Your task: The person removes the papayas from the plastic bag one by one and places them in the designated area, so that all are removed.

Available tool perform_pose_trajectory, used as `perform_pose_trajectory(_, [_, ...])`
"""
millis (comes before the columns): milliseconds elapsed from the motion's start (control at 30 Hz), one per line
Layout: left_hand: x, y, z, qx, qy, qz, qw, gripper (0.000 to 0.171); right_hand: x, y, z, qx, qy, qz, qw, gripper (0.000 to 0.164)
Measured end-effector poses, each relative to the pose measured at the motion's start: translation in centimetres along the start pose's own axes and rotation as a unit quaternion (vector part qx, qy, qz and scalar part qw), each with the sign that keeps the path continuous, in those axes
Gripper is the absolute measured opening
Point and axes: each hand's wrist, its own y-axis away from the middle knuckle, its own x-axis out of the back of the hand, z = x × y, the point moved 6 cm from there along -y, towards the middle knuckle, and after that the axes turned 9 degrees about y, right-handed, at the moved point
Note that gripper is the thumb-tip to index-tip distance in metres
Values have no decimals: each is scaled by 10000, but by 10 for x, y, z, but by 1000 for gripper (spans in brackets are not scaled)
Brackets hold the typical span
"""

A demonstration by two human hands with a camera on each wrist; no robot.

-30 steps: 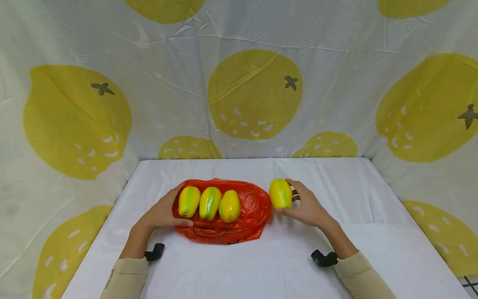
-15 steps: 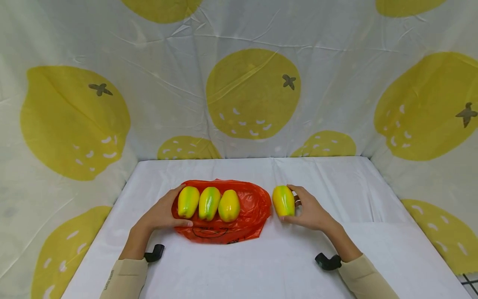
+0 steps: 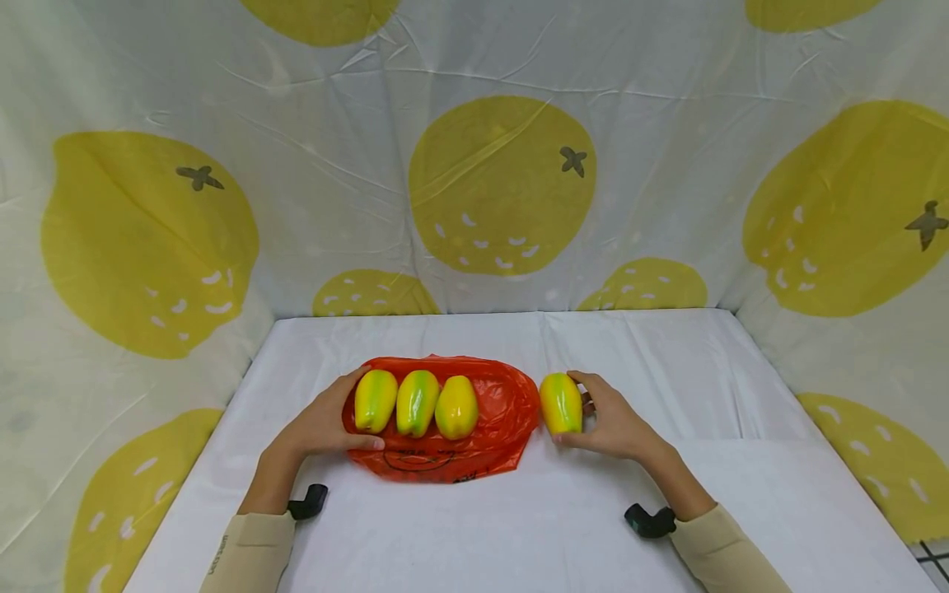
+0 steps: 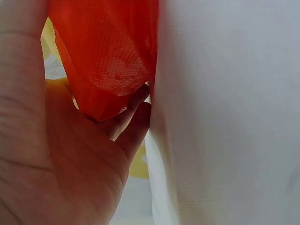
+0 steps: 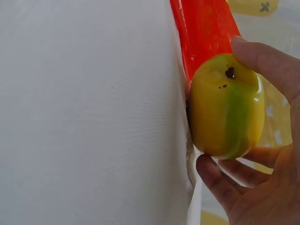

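Observation:
A red plastic bag (image 3: 504,403) with black print lies flat on the white table. Three glossy yellow-green papayas (image 3: 417,403) stand in a row on its left part. My left hand (image 3: 322,420) holds the bag's left end, thumb along the front and fingers behind it. In the left wrist view the red plastic (image 4: 108,61) sits between thumb and fingers of that hand. Just right of the bag, my right hand (image 3: 611,420) grips a fourth papaya (image 3: 561,403) between thumb and fingers. Up close, this papaya (image 5: 225,110) shows a green stripe and a dark stem end, right at the cloth.
A white cloth (image 3: 474,535) covers the table. Behind and at both sides hangs a pale curtain (image 3: 334,181) printed with large yellow lemons. Each wrist wears a black camera mount (image 3: 651,520).
My right hand has moved the papaya slightly toward the front of the table, beside the bag's right end. The left hand and the three papayas have stayed in place.

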Motion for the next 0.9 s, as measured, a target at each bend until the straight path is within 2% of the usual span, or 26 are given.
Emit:
perform_pose_trajectory(300, [0, 0, -1, 1, 12, -20, 10000, 129, -4, -2, 3, -36, -10, -61, 10000, 110])
perform_pose_trajectory(900, [2, 1, 0, -59, 186, -3, 9998, 129, 5, 0, 0, -67, -11, 94, 9999, 109])
